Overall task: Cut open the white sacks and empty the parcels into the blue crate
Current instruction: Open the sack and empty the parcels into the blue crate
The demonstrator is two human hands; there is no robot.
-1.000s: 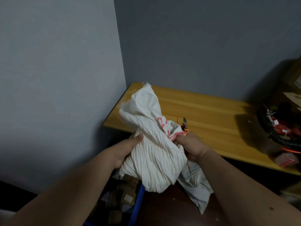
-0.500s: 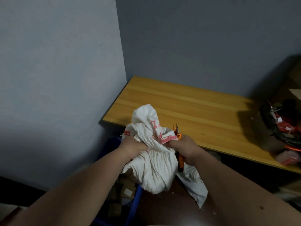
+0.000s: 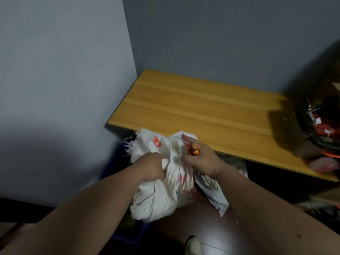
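Both hands are sitting lower than half a second ago, and the white sack (image 3: 165, 179), held up tall a second ago, is now being crushed into a tighter bundle below the near edge of the worktop (image 3: 211, 111). The left hand (image 3: 151, 167) is gripping a fistful of cloth on the bundle's left side. The right hand (image 3: 200, 161) is pressing against its right side while holding an orange-handled cutter (image 3: 194, 150), with the forefinger lying straight along the top fold.

The sack is hanging between the two hands, touching both, its long axis running roughly up and down, with the frayed mouth uppermost and to the left. The blue crate (image 3: 128, 240) is lying directly beneath and slightly left, nearer the left hand, so any release would likely be made downward.

The crate is mostly hidden by the left forearm and the sack; only a dark blue rim is showing. Its contents cannot be made out. The cutter's blade is blurred, so whether it is exposed cannot be told. A grey mailer bag (image 3: 213, 194) is hanging below the right wrist, partly covered.
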